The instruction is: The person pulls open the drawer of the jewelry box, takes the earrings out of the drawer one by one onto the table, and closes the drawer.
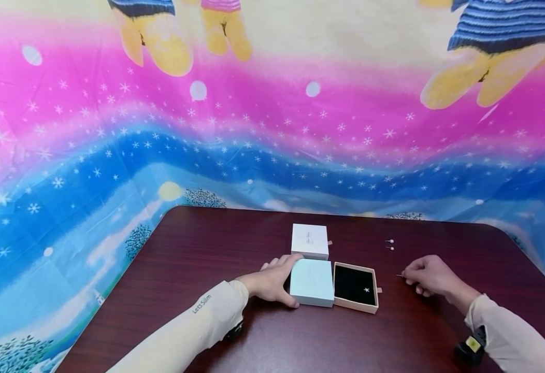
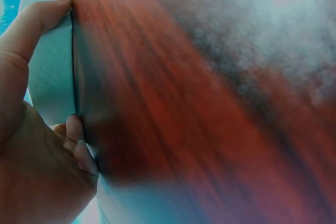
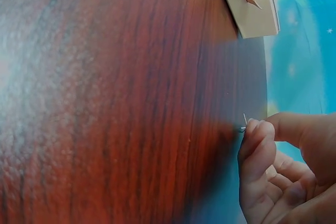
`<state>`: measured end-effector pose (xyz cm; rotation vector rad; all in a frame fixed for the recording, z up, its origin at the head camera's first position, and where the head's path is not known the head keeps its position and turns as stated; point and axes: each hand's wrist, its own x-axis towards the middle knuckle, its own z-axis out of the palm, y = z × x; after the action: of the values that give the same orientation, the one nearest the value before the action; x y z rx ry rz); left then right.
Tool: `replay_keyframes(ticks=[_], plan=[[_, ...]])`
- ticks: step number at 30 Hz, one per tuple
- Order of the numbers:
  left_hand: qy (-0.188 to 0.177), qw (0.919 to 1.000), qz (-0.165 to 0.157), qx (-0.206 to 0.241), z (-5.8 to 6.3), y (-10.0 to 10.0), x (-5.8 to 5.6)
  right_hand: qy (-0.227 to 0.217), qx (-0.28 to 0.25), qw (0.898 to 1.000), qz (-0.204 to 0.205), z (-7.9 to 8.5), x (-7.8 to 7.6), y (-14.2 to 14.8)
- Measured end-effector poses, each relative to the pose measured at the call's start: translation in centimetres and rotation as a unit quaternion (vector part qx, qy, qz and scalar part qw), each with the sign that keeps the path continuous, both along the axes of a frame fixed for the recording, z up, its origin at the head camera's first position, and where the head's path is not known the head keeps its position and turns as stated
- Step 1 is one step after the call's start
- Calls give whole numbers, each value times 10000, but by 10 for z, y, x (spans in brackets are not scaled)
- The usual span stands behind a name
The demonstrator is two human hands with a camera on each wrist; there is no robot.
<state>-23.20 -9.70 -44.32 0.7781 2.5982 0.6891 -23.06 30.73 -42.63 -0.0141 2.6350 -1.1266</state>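
Note:
My left hand (image 1: 272, 280) grips a pale jewelry box sleeve (image 1: 312, 282) on the table, thumb at its near edge and fingers at the far edge. In the left wrist view the sleeve's side (image 2: 50, 72) lies between thumb and fingertips. Touching or nearly touching it on the right is a drawer-style box tray (image 1: 355, 307) with a black pad and a ribbon tab. On the pad sits a small star-shaped stud (image 1: 367, 290). To the right, my right hand (image 1: 431, 274) pinches a stud earring (image 3: 244, 119), its thin post poking out past the fingertips; its head is mostly hidden.
A second white box (image 1: 310, 241) with printed lettering and a ribbon tab stands behind the sleeve. Two pearl stud earrings, one farther back (image 1: 391, 241) and one nearer (image 1: 391, 248), lie beyond the right hand. A patterned cloth (image 1: 272, 129) hangs behind the dark wooden table (image 1: 300, 336).

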Motion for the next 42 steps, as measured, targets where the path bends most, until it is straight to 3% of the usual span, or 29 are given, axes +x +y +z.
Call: replay_keyframes(ticks=[22,42], plan=[[-36,10000,-4,23,0,0,1,22,-80,10000,-5,-2,-2,1],[17,10000,0,-2,-1,0,-1,432,384,9983,6,-6,-5,3]])
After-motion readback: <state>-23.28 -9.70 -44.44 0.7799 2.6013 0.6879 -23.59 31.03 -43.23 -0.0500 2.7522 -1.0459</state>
